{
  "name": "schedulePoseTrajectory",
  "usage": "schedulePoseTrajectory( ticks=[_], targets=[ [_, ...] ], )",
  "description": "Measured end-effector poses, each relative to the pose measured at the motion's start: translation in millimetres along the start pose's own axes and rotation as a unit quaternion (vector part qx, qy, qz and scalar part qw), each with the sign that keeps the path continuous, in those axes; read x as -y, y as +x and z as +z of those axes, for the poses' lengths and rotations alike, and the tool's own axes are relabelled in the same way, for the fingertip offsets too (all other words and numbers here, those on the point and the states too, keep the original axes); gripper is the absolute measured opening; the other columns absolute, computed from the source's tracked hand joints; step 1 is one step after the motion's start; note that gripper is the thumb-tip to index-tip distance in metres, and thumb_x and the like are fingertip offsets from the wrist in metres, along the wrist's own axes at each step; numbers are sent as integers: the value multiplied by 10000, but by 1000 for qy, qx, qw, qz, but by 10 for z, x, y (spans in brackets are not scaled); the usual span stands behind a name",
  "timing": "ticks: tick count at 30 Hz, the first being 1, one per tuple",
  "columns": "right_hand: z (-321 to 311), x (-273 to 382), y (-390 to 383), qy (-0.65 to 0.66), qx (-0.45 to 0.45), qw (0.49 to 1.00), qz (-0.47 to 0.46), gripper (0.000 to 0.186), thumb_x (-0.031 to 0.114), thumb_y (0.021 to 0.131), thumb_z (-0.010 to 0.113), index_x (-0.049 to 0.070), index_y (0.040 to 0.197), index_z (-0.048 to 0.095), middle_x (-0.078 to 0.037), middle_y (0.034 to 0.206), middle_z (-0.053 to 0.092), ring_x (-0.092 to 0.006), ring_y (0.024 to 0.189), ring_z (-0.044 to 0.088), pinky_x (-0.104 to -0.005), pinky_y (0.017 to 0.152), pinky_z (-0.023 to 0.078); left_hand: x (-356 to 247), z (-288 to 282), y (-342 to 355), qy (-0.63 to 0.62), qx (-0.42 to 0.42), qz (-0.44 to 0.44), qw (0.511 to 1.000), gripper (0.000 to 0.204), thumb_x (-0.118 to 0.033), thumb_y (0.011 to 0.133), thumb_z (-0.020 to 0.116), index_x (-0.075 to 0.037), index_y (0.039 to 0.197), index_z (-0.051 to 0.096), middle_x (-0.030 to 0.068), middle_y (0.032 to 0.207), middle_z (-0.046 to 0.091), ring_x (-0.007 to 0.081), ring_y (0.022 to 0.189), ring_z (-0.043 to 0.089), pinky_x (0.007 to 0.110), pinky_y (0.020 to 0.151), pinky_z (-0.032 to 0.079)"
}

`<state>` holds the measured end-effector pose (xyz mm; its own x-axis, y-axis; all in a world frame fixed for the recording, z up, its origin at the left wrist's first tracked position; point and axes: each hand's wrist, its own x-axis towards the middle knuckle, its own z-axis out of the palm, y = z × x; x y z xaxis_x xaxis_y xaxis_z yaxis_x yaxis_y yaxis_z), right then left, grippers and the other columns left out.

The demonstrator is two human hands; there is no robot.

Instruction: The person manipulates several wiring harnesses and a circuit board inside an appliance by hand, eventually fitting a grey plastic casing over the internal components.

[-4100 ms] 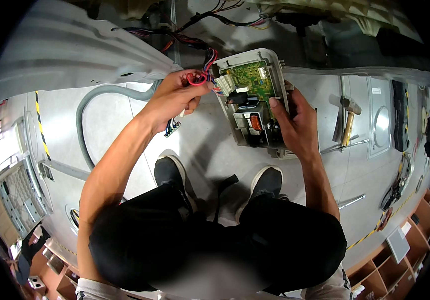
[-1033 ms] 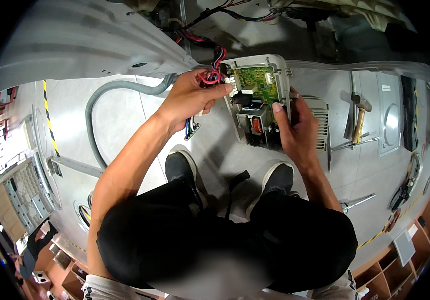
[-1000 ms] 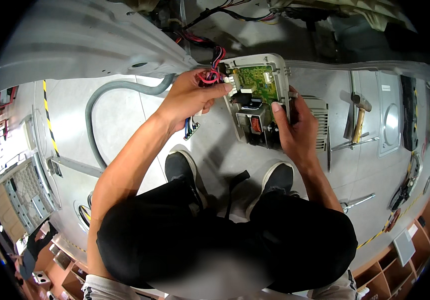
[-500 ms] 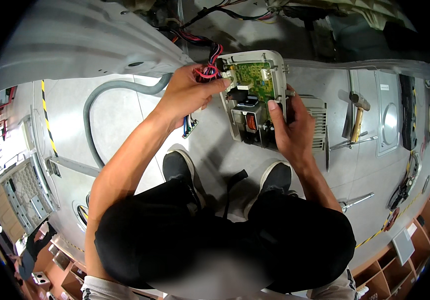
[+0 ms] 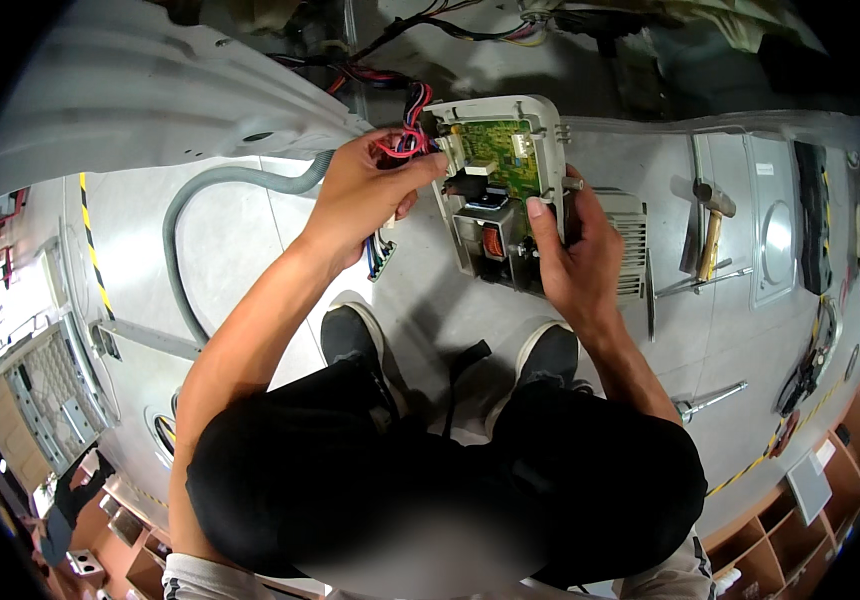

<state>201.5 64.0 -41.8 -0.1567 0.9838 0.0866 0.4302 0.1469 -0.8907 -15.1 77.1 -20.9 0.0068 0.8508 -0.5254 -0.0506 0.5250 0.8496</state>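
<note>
An open pale plastic housing [image 5: 550, 150] holds a green circuit board [image 5: 500, 150], black components and an orange-red coiled part [image 5: 492, 240], just above my shoes. My right hand [image 5: 580, 250] grips its right side, thumb at the board's lower right. My left hand [image 5: 360, 200] is closed around a red, black and blue wire bundle [image 5: 412, 125], with thumb and fingertips at the white connectors [image 5: 450, 150] on the board's left edge; the exact contact is partly hidden. A small loose connector [image 5: 382, 260] with coloured wires dangles below my left hand.
A grey metal panel [image 5: 170, 90] with more harness spans the top. A grey hose [image 5: 175, 260] curves at left. At right lie a hammer [image 5: 705, 240], metal bars [image 5: 700, 285], a ribbed pale part [image 5: 628, 220] and a socket tool [image 5: 710, 398]. Wooden bins [image 5: 780, 540] stand lower right.
Since one second ago the housing and both my hands have shifted slightly up and left in view, keeping the same grips. Compared with four seconds ago, my left hand is nearer the board's connectors.
</note>
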Motion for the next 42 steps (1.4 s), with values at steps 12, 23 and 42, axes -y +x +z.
schedulePoseTrajectory(
  ticks=[12,23,42],
  targets=[
    [-23,1,-26,-15,14,1000,19,359,162,884,597,-12,1190,526,-158,777,656,-229,637,653,-306,582,492,96,105,-2,21,-60,38,997,308,-166,839,704,0,1026,525,8,764,558,60,528,441,210,471,354],
    [-38,-5,-25,-28,9,1000,10,349,146,877,600,-12,1180,530,-167,752,637,-252,616,638,-317,559,478,191,80,112,-31,11,-4,999,262,-196,888,648,-13,1038,536,15,819,573,70,654,481,218,569,401],
    [-5,-84,9,59,4,998,24,355,165,898,595,-44,1179,541,-123,797,652,-109,662,585,-255,602,474,151,82,144,-31,8,-7,999,269,-223,876,666,-30,1029,558,4,876,572,55,638,441,205,555,374]
  ],
)
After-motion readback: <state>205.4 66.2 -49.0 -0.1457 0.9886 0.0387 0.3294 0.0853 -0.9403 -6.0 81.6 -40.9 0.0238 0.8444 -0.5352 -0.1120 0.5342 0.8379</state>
